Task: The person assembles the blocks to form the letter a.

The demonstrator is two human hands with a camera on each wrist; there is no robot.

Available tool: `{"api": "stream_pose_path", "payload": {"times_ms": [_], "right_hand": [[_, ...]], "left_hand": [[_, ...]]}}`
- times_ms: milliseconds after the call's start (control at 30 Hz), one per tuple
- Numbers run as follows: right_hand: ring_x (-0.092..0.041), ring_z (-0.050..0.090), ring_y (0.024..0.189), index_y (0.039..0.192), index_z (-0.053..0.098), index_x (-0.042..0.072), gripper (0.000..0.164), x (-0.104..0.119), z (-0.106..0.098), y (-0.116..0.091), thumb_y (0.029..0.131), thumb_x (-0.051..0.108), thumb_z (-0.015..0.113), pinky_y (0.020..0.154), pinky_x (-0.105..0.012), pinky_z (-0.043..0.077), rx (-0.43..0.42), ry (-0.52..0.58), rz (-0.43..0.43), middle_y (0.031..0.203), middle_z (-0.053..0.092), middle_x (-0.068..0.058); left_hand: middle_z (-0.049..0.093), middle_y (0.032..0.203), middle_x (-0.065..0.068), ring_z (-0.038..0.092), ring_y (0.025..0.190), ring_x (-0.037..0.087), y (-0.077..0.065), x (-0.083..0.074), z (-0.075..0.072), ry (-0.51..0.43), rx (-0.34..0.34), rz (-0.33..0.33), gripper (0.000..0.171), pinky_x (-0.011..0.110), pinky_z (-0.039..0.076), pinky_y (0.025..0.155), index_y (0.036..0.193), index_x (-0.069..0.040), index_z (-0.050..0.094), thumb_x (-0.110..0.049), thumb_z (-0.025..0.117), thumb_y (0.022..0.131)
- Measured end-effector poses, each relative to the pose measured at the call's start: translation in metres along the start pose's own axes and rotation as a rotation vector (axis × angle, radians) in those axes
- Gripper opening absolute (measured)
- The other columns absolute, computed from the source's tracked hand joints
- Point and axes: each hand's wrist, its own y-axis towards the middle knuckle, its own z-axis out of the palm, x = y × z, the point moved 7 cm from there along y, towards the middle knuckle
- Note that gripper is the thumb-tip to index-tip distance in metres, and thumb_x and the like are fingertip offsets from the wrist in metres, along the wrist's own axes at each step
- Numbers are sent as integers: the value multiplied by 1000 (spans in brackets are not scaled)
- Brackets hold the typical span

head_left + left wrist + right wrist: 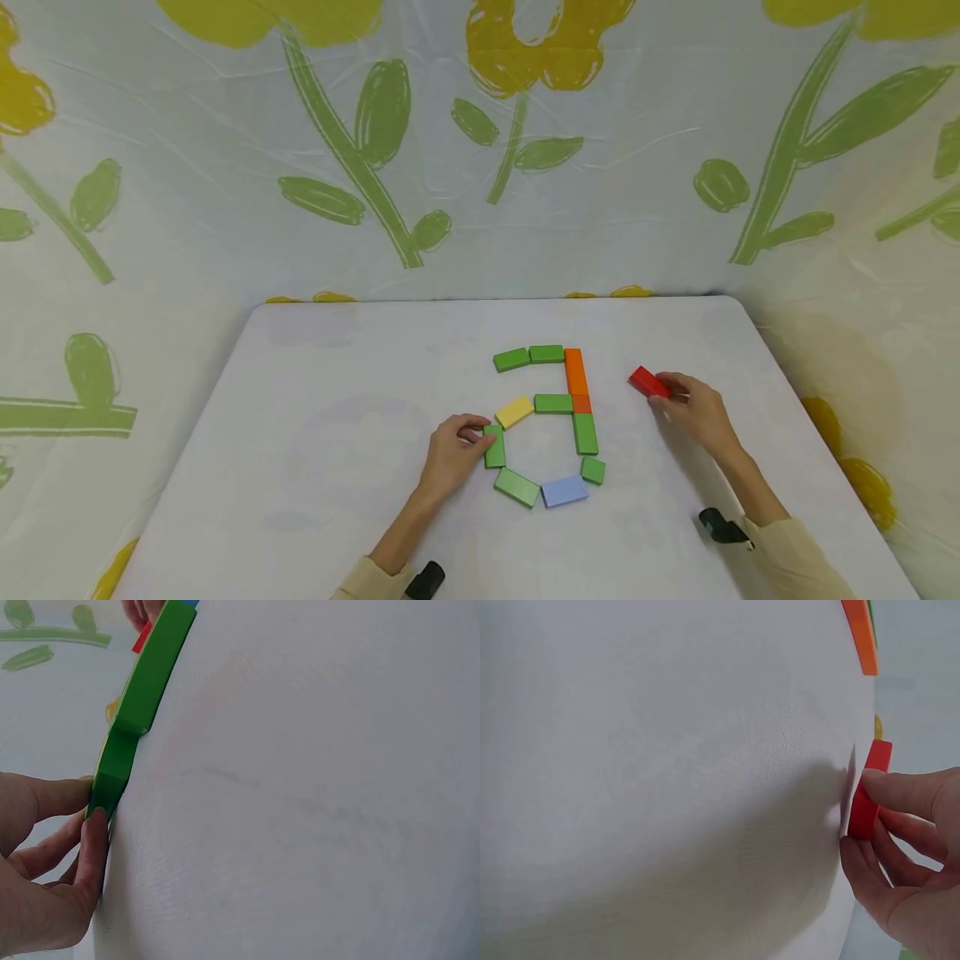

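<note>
Coloured blocks lie in a letter-like outline on the white table. At its left side my left hand (452,454) pinches the upper end of a green block (494,447) between thumb and fingers; the left wrist view shows the fingertips (95,825) on it. Right of the outline, my right hand (697,412) holds a red block (647,381) by one end. In the right wrist view the red block (871,791) sits between thumb and fingers, close over the table. A yellow block (514,412) lies just above the pinched green one, and a larger green block (517,487) just below.
A blue block (565,492) and a small green block (592,471) form the lower right of the outline. An orange block (575,372) stands in line at its right side, with green blocks (547,354) along the top. Flower-printed cloth (600,167) surrounds the table (300,467).
</note>
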Motion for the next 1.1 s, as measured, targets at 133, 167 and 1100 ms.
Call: {"api": "stream_pose_path", "payload": {"times_ms": [133, 167, 1100], "right_hand": [[-47, 63, 112, 131, 60, -10, 45, 2, 0, -9, 93, 7, 76, 95, -55, 52, 32, 19, 5, 125, 63, -33], [-46, 63, 113, 131, 61, -9, 44, 2, 0, -11, 93, 8, 76, 95, -55, 52, 44, 26, 13, 126, 63, -32], [-35, 61, 116, 135, 61, 0, 52, 3, 17, -82, 92, 23, 79, 84, -19, 53, 263, 230, 160, 131, 62, -20]], "left_hand": [[69, 104, 10, 63, 86, 16, 0, 0, 0, -6, 4, 5, 21, 23, 53, 72, 110, -3, 74, -11, 79, 92], [69, 104, 10, 63, 86, 16, 0, 0, 1, -9, 5, 8, 21, 23, 53, 72, 110, -2, 73, -11, 79, 92], [70, 105, 11, 63, 85, 17, 1, 1, 0, -27, 8, 16, 20, 23, 54, 73, 109, -2, 74, -9, 79, 91]]}}
